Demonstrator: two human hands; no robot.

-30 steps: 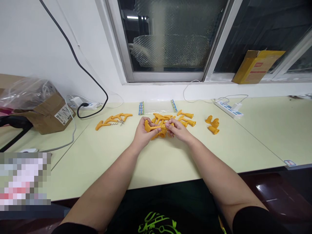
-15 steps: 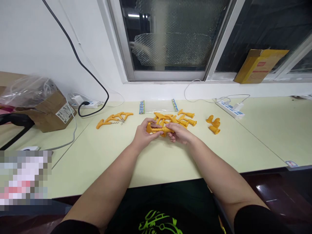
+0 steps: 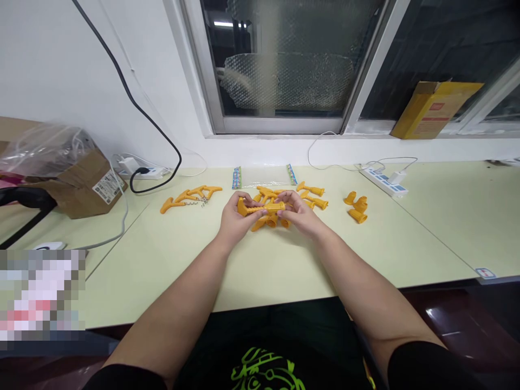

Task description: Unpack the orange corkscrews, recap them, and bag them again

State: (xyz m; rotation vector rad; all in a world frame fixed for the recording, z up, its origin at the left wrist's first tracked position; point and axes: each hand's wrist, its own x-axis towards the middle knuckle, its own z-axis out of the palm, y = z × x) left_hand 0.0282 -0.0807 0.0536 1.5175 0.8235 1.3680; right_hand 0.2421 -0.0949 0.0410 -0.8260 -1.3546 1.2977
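Between my hands is a yellow corkscrew (image 3: pixel 270 208), lying roughly level, its T-shaped handle to the left and its ribbed sleeve to the right. My left hand (image 3: pixel 236 218) is closed around the handle and shaft. At the sleeve's right end, my right hand (image 3: pixel 301 215) has its thumb and fingers closed on it. Beneath and behind the hands lies a pile of similar yellow corkscrews (image 3: pixel 266 193), partly covered by them. Several yellow handles with metal spirals (image 3: pixel 197 192) rest to the left. Loose yellow sleeves (image 3: pixel 357 216) lie to the right.
A clear plastic packet (image 3: pixel 266 177) with patterned ends lies behind the pile. Power strips stand at the back left and back right (image 3: pixel 383 182). A cardboard box (image 3: pixel 87 184) is on the far left, near a black cable.
Both hands have lifted slightly and shifted with the corkscrew, which sits a little higher and further left. The right fingers have moved to the sleeve's end, uncovering more of the pile below.
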